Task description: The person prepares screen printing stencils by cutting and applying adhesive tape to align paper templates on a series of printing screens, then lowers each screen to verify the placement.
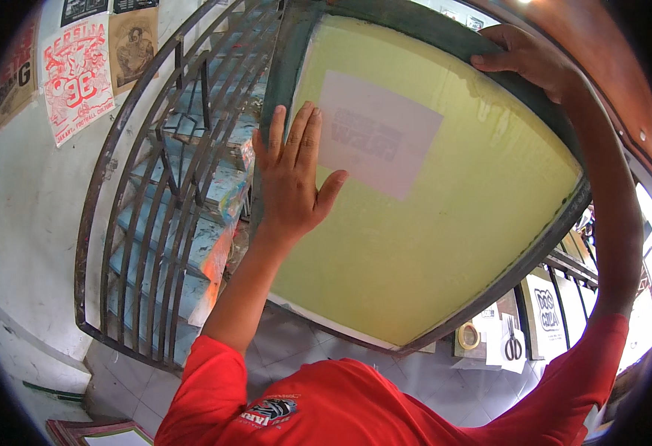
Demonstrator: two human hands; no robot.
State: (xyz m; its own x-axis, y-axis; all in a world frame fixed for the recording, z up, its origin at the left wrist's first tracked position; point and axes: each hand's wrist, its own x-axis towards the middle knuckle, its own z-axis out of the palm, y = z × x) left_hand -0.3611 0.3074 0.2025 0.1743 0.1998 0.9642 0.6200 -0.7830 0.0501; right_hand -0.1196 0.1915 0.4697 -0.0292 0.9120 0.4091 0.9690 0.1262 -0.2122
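Note:
A large silk-screen printing frame (pixel 474 238) stands tilted before me, its mesh coated yellow-green inside a dark green border. A pale sheet of paper (pixel 415 141) with reversed dark lettering lies against the mesh's upper left. My left hand (pixel 292 175) is open, palm toward the screen, with fingers stretched over its left border and the paper's left edge. Whether the palm presses on it, I cannot tell. At the upper right, my right hand (pixel 527 61) is closed over the frame's top edge; part of its grip is hidden behind the frame.
A curved dark metal railing (pixel 129 245) and blue paint-stained stairs (pixel 151 215) are on the left. Posters (pixel 79 82) hang on the white wall. At lower right are a tape roll (pixel 469 336), black-handled scissors (pixel 514 346) and printed sheets (pixel 549 312). Grey tiles (pixel 285 353) cover the floor.

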